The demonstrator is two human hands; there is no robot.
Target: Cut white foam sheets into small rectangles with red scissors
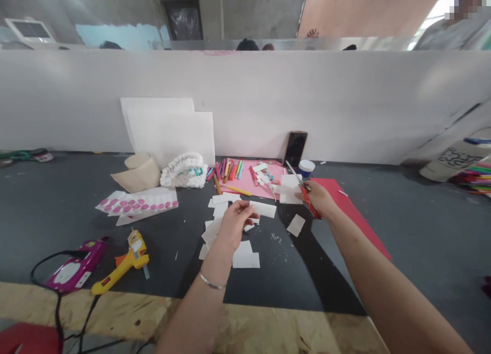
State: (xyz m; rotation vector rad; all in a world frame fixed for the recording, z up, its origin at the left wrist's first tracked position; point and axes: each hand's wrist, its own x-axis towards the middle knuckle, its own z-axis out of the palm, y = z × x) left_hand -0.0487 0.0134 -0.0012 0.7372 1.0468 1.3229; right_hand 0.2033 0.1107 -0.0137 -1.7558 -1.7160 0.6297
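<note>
the left hand (pixel 233 225) pinches a flat white strip (pixel 263 209) between its fingers. the right hand (pixel 317 198) curls firmly around red-handled scissors (pixel 309 203), their slim steel blades angled above a pink paper sheet (pixel 245 182).

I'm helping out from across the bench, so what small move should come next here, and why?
Probably bring the red-handled scissors in the right hand over to the white strip held in the left hand and snip it. The strip's end sticks out free of the fingers, and the scissors are close by.
</note>
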